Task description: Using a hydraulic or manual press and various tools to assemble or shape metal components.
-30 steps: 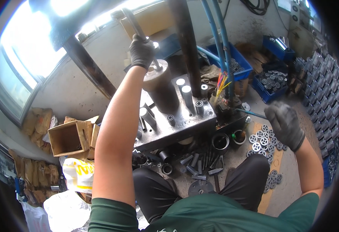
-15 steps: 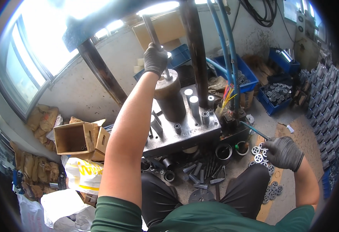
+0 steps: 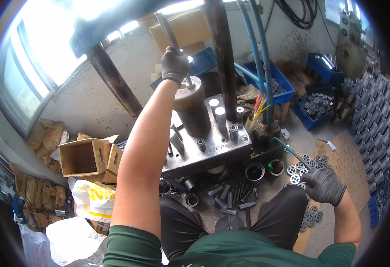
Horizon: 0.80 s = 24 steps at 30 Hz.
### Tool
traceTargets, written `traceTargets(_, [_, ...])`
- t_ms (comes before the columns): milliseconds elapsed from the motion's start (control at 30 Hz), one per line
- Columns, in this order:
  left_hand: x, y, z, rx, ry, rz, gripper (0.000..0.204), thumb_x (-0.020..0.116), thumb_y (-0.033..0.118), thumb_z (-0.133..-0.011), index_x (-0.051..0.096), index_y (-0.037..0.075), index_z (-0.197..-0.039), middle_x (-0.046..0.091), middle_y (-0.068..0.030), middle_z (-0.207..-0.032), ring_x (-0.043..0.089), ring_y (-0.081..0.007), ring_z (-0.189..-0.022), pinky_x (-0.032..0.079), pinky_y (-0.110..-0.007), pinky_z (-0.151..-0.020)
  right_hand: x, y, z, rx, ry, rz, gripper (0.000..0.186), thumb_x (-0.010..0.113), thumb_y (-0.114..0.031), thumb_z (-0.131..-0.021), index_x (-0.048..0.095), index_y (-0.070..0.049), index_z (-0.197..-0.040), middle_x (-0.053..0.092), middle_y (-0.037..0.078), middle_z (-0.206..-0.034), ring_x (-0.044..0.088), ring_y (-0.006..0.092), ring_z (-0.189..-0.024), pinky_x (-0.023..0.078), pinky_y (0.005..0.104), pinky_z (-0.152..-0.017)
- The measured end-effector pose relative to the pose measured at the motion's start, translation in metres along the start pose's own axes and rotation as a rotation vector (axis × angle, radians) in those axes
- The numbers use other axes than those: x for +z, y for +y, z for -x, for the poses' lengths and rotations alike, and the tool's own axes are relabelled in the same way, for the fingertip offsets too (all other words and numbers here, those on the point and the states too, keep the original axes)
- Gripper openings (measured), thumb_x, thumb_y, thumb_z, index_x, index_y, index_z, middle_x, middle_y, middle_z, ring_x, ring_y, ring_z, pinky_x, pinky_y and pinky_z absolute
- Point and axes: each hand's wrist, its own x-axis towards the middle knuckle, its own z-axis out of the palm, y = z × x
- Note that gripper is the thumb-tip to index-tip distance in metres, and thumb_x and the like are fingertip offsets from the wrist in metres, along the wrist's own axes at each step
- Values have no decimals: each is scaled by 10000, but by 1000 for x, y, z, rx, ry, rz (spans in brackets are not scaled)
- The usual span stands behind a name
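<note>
My left hand (image 3: 175, 65), in a dark grey glove, is wrapped round a slanting metal rod (image 3: 165, 29). It is raised over a thick steel cylinder (image 3: 194, 115) that stands on a metal block (image 3: 217, 151). A thinner shaft goes down into the cylinder's top beside the hand. Several short steel pins (image 3: 221, 121) stand upright on the block around the cylinder. Off to the right, my gloved right hand (image 3: 325, 184) is closed round the end of a thin blue lever (image 3: 289, 150). The lever's far end meets a greasy mechanism (image 3: 266, 135) beside the block.
Dark posts (image 3: 221, 53) rise behind the block, with blue hoses (image 3: 252, 44) alongside. Spoked metal discs (image 3: 295, 179) lie on cardboard near my right hand. Loose pins and a hammer (image 3: 247, 205) are on the floor between my legs. Stacked metal parts (image 3: 366, 124) line the right.
My right hand has moved slightly down with the lever end, uncovering more spoked discs. My left hand keeps its grip on the rod. The whole view has shifted a little.
</note>
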Motion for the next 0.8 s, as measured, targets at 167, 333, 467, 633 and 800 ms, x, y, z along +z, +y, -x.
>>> traceTargets(167, [-2,4,2,39,36,-32,162,678,149,-936,640,10,-1010,746,-261,-888,765,-425,-869,619,-476,-785,-2,-7,3,-33,-127,41,175,678,-230,-829,759,-85,-886,704,172,-751,722,390,-760,576,521,-735])
traceTargets(333, [-4,10,7,7,33,-7,163,663,150,-947,662,8,-1027,751,-268,-903,762,-443,-891,615,-492,-794,-7,-7,3,27,1,2,205,675,-219,-831,778,-75,-933,724,170,-778,730,395,-785,578,519,-750])
traceTargets(467, [-6,10,7,31,37,-65,172,673,142,-948,667,7,-1053,755,-250,-906,763,-405,-866,619,-469,-778,-4,-10,4,2,-206,46,196,684,-212,-821,771,-68,-920,712,189,-790,717,413,-783,576,520,-749])
traceTargets(633, [-5,8,7,-8,31,-89,200,693,143,-942,676,12,-1093,764,-215,-900,778,-339,-837,633,-422,-764,-4,-10,5,34,75,-26,182,675,-207,-843,745,-53,-912,706,194,-817,711,417,-812,567,527,-771])
traceTargets(800, [-3,7,9,0,56,-55,200,669,176,-941,666,5,-1046,751,-296,-952,746,-474,-937,602,-510,-845,-2,-8,8,-19,-96,10,199,671,-210,-847,758,-53,-933,705,195,-815,712,420,-804,575,514,-769])
